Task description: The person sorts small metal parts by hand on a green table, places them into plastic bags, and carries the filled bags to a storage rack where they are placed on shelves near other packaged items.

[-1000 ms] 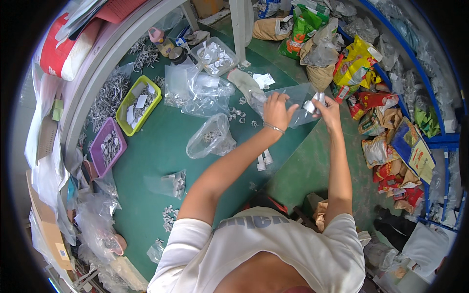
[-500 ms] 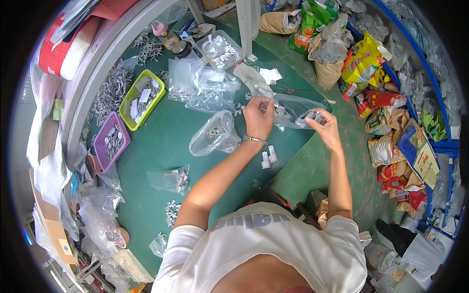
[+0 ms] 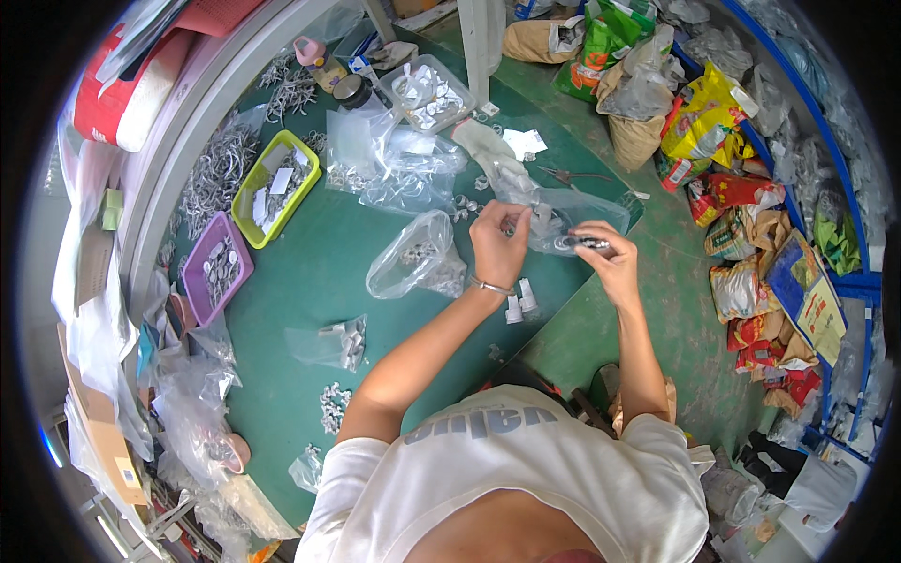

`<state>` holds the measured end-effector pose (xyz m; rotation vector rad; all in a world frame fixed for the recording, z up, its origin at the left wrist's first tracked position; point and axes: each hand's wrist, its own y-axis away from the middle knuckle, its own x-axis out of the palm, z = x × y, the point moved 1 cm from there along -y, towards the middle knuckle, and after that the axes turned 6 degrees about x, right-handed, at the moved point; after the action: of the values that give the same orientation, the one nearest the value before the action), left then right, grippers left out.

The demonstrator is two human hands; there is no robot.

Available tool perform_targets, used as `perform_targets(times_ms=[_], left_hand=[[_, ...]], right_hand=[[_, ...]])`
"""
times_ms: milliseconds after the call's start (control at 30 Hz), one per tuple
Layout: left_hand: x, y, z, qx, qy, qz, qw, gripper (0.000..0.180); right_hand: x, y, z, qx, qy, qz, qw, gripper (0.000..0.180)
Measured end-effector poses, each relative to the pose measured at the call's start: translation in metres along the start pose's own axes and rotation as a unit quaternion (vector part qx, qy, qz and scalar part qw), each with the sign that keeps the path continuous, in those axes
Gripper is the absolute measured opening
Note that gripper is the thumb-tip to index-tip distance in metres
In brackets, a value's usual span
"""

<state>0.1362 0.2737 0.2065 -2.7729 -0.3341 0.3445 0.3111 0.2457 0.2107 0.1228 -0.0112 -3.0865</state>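
Observation:
My left hand [image 3: 499, 246] is closed in a pinch at the left edge of a clear plastic bag [image 3: 587, 208], over the right part of the green table. Across from it, my right hand [image 3: 610, 260] grips a few small silvery metal pieces [image 3: 591, 242] between thumb and fingers, at the bag's near edge. Their exact shape is too small to tell. Below my left hand, two small white packets [image 3: 527, 296] lie on the table. Left of that hand rests an open clear bag [image 3: 413, 258] with small metal parts inside.
A yellow-green basket [image 3: 239, 208] and a purple basket [image 3: 246, 267] hold parts at the left. At the back stand a clear tub [image 3: 460, 113] of tagged pieces and a dark-lidded jar [image 3: 350, 91]. Pliers [image 3: 568, 175] lie near the right edge. Filled sacks [image 3: 737, 249] line the floor.
My right hand has come slightly down and left, and its fingers have turned around the metal pieces. My left hand has shifted slightly down, and the bag has changed shape between them.

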Motion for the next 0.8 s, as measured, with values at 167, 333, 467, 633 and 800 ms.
perform_targets(times_ms=[167,333,467,633,800], left_hand=[[-0.003,-0.001,-0.002,-0.017,0.002,0.017,1.000,0.006],[-0.002,-0.005,0.003,-0.011,0.000,0.011,1.000,0.006],[-0.001,-0.004,0.006,-0.022,0.029,0.003,0.999,0.007],[-0.003,-0.002,0.008,-0.030,0.029,0.004,0.999,0.005],[-0.003,-0.003,0.011,-0.010,0.032,0.007,0.999,0.004]], right_hand=[[0.017,-0.023,0.001,-0.072,0.110,-0.081,0.988,0.019],[0.027,-0.043,-0.005,-0.032,0.267,-0.078,0.960,0.018],[0.021,-0.048,-0.014,-0.003,0.330,-0.088,0.940,0.025],[0.017,-0.042,-0.009,0.054,0.319,-0.071,0.944,0.025],[0.008,-0.030,-0.006,-0.095,0.382,-0.085,0.915,0.019]])
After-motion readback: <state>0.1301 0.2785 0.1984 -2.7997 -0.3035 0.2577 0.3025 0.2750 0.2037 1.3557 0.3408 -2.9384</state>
